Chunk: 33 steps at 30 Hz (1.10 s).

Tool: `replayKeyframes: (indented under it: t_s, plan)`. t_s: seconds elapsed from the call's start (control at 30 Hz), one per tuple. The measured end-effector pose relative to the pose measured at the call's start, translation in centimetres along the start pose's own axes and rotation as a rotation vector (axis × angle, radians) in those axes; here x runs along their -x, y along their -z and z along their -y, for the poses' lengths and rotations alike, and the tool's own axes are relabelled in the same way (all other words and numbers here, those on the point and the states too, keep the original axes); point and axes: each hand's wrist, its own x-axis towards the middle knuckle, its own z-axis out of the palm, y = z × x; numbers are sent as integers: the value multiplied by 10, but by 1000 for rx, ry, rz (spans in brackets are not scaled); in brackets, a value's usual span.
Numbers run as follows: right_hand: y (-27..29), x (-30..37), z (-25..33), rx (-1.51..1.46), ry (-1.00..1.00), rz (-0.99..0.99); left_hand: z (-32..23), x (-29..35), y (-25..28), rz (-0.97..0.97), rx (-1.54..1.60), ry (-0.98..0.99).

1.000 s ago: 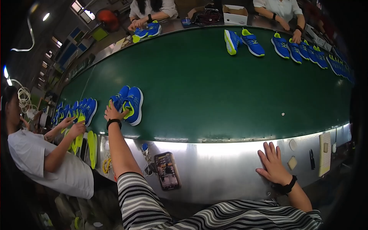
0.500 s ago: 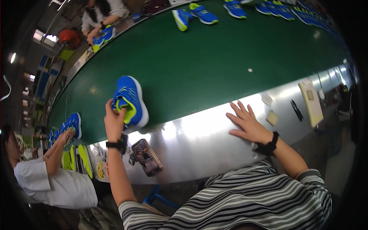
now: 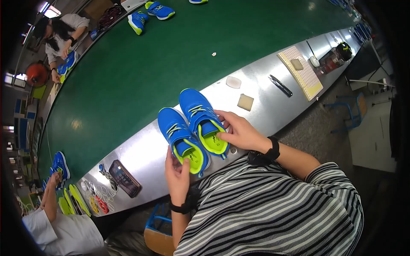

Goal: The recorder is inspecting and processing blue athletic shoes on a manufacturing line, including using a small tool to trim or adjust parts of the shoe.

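Observation:
Two blue shoes with yellow-green linings lie side by side on the metal ledge, toes pointing away from me. My left hand (image 3: 178, 177) grips the left shoe (image 3: 174, 130) by its heel opening, thumb inside the collar and fingers along the outer side. My right hand (image 3: 239, 130) holds the right shoe (image 3: 195, 104) in the same way, thumb over the insole and fingers on its outer side. The shoes touch or nearly touch each other. Their soles are hidden from above.
Along the metal ledge (image 3: 145, 147) lie a phone (image 3: 124, 178), two small pale pads, black thread snips (image 3: 280, 85) and a yellow sheet pad (image 3: 301, 72). Beyond runs the green belt (image 3: 128, 81) with more shoes. Co-workers handle shoes at far left and near left. Stools stand below.
The single shoe in my left hand has come off the belt toward me, and a pair now sits before me. My right hand left the ledge and took hold of a shoe. The view has turned right.

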Motion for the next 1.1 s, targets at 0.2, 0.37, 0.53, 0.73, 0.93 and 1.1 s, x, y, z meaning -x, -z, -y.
replayKeyframes:
  t_s: [0.2, 0.37, 0.53, 0.73, 0.93, 1.1]
  plan:
    - [-16, 2, -16, -700, -69, 272, 30, 4, 22, 97, 349, 74]
    - [-18, 4, 11, -801, -245, 317, 27, 16, 7, 104, 699, 84]
    - [-16, 7, 7, -764, 84, 145, 37, 13, 22, 3, 756, -191]
    - [1, 0, 10, 114, 647, -311, -26, 5, 8, -479, -476, -782]
    - [-6, 5, 31, 201, 641, -319, -37, 13, 3, -506, -486, -671]
    - [-6, 1, 54, -334, 328, 19, -71, 10, 2, -191, 305, -316]
